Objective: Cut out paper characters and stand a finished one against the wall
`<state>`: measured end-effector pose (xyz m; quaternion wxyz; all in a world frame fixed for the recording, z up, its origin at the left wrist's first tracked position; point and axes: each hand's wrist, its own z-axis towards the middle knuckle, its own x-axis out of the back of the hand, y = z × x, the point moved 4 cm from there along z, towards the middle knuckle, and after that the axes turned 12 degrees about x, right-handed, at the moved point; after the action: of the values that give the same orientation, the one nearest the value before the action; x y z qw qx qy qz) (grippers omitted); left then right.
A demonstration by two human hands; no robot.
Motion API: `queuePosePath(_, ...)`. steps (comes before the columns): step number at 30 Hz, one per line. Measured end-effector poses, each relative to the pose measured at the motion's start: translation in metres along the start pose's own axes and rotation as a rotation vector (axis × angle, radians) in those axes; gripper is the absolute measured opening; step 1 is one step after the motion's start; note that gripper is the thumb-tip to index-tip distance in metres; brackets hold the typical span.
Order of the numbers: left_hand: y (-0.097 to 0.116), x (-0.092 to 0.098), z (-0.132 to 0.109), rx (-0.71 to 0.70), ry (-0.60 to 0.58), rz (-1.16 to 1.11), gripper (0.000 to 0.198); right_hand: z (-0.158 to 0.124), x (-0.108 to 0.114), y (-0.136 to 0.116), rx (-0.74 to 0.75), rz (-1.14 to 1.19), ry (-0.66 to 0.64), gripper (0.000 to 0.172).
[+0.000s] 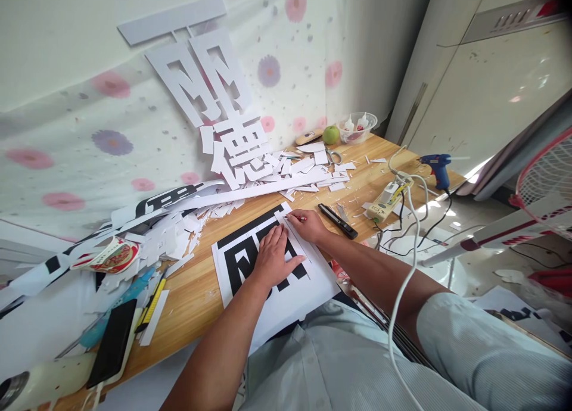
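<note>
A white sheet printed with a large black character (pixel 250 244) lies on the wooden table (pixel 201 292) in front of me. My left hand (pixel 273 257) presses flat on the sheet with fingers spread. My right hand (pixel 308 225) is closed around a thin red-tipped knife or pen (pixel 297 218), its tip touching the sheet's upper right edge. A black rectangular tool (pixel 338 221) lies just right of my right hand.
Heaps of white offcuts (pixel 286 173) and cut-out white characters (pixel 210 83) lean against the flowered wall. A phone (pixel 112 342) and yellow cutter (pixel 151 307) lie left. Power strip (pixel 386 200), blue glue gun (pixel 437 167), scissors (pixel 333 156), apple (pixel 330 134), bowl (pixel 357 127) sit right.
</note>
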<state>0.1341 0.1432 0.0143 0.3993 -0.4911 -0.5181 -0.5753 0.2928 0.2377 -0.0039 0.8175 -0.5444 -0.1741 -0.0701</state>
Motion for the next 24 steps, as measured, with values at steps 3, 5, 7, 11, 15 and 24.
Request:
queuePosePath(3,-0.001,-0.001,0.000,0.005,-0.007,0.005,0.095,0.001,0.001,-0.004,-0.008,-0.021,-0.018,0.019)
queuePosePath(5,-0.001,-0.001,0.000,0.008,-0.011,0.007,0.095,0.001,0.002,-0.006,-0.009,-0.034,-0.031,0.019)
queuePosePath(7,-0.002,-0.002,0.000,0.006,-0.005,0.007,0.095,0.002,0.004,-0.009,-0.011,-0.047,-0.040,0.019)
queuePosePath(11,-0.003,-0.003,0.000,0.003,0.007,-0.002,0.095,0.002,0.008,-0.012,-0.032,-0.071,-0.037,0.020)
queuePosePath(15,-0.003,-0.003,0.000,0.009,-0.003,-0.009,0.096,0.001,0.007,-0.014,-0.022,-0.088,-0.024,0.020)
queuePosePath(24,-0.001,-0.002,-0.001,-0.012,0.036,-0.013,0.094,-0.004,0.011,-0.017,0.021,-0.136,-0.078,0.022)
